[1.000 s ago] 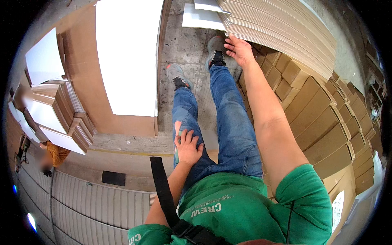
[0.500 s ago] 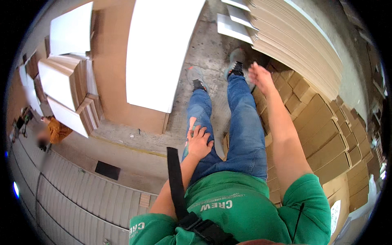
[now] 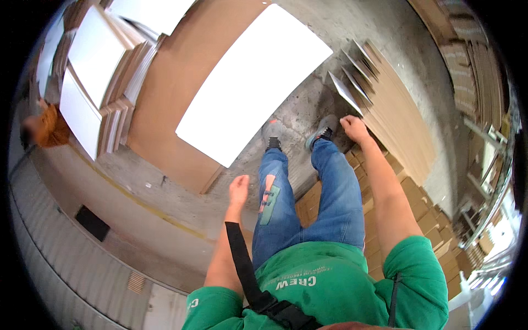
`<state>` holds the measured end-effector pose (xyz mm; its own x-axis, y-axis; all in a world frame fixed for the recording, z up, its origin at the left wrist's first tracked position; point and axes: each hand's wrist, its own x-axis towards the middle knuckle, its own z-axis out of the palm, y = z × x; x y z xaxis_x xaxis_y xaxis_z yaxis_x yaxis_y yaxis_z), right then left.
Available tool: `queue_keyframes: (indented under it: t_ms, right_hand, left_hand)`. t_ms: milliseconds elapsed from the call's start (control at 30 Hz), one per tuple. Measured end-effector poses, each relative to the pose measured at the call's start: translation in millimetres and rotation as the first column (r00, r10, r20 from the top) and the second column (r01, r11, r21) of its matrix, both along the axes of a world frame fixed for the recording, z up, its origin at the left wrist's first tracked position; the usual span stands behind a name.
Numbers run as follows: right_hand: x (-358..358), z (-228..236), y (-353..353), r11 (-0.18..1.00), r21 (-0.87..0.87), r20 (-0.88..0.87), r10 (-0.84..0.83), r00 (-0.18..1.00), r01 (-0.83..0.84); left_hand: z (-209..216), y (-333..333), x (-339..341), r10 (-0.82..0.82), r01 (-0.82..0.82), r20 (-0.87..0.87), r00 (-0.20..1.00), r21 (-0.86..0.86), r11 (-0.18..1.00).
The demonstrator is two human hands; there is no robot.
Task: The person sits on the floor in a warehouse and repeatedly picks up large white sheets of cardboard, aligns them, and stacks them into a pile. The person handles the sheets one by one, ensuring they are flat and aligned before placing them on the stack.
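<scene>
My left hand (image 3: 238,190) hangs beside my left thigh, its fingers loosely curled in with nothing visible in them. It is off the jeans (image 3: 273,220) and over the concrete floor. My right hand (image 3: 355,128) is held out past my right knee, fingers folded in and apparently empty. It is nearest to the corner of a white board (image 3: 345,92) that sticks out from a stack of brown flat boards (image 3: 404,118). Ahead to the left, a large white panel (image 3: 250,82) lies on a broad brown board stack (image 3: 165,121).
Many brown cardboard boxes (image 3: 426,220) stand by my right leg. More white-faced panels (image 3: 99,55) are piled at the far left, near a person in an orange-brown top (image 3: 53,127). A grey corrugated wall (image 3: 71,236) and shelving (image 3: 484,154) flank the area.
My left hand has lifted off my left thigh and moved outward, its fingers curling. The view has turned; my right hand, spread before, is now folded in beside the board stack.
</scene>
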<state>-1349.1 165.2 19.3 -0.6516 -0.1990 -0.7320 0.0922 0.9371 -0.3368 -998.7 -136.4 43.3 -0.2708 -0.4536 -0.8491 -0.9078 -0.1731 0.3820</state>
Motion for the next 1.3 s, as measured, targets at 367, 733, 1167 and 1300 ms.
queue_keyframes:
  t_ms: [367,733,1167,1300]
  right_hand:
    - [-173.7,-75.1,-127.2,0.938,0.172,-0.193,0.332,0.923,-0.302]
    - [-252.9,-218.2,-191.0,0.994,0.108,-0.146,0.017,0.989,-0.002]
    - [-250.3,-244.5,-202.1,0.999,0.032,-0.104,-0.040,0.994,0.044]
    - [-269.4,-237.4,-205.4,0.999,-0.014,-0.091,-0.045,0.995,0.044]
  left_hand:
    - [-126.1,-87.8,121.4,0.314,-0.266,0.249,0.916,-0.209,0.941]
    - [-294.6,-118.5,131.9,0.738,-0.702,0.027,0.675,-0.286,0.652]
    - [-301.3,-124.4,92.9,0.834,-0.806,-0.046,0.549,-0.294,0.514]
    - [-267.2,-115.1,54.0,0.899,-0.893,0.058,0.435,-0.102,0.439]
